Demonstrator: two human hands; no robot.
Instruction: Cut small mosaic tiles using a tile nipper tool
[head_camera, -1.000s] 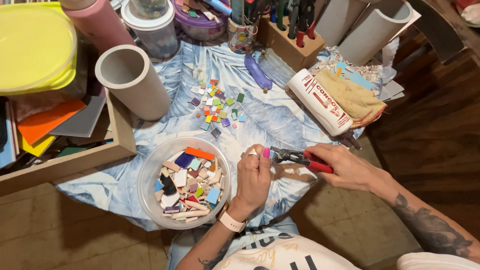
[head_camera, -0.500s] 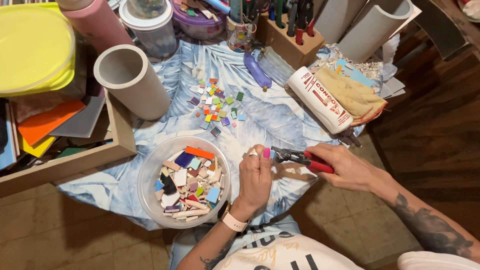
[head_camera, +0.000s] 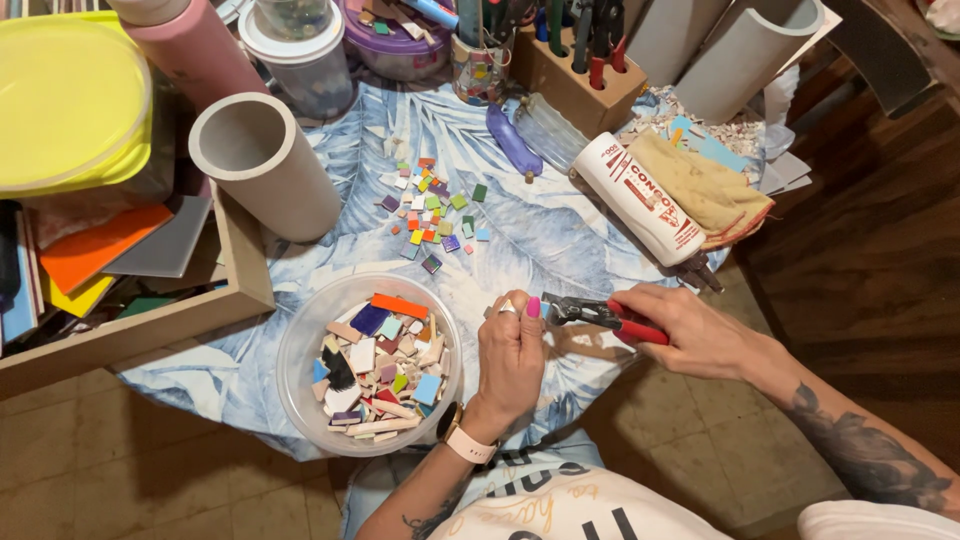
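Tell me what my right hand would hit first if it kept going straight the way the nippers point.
The right hand points its red-handled nippers leftward, so they would first meet the left hand, whose fingertips sit at the jaws. Beyond it lies the clear bowl of tile pieces.

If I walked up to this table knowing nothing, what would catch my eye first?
Probably the two hands at the near edge: the right hand grips red-handled nippers, whose tip meets the fingers of the left hand. Just left of them sits a clear bowl heaped with broken colourful tile pieces. Further back, small bright tile squares lie scattered on the blue leaf-print cloth.
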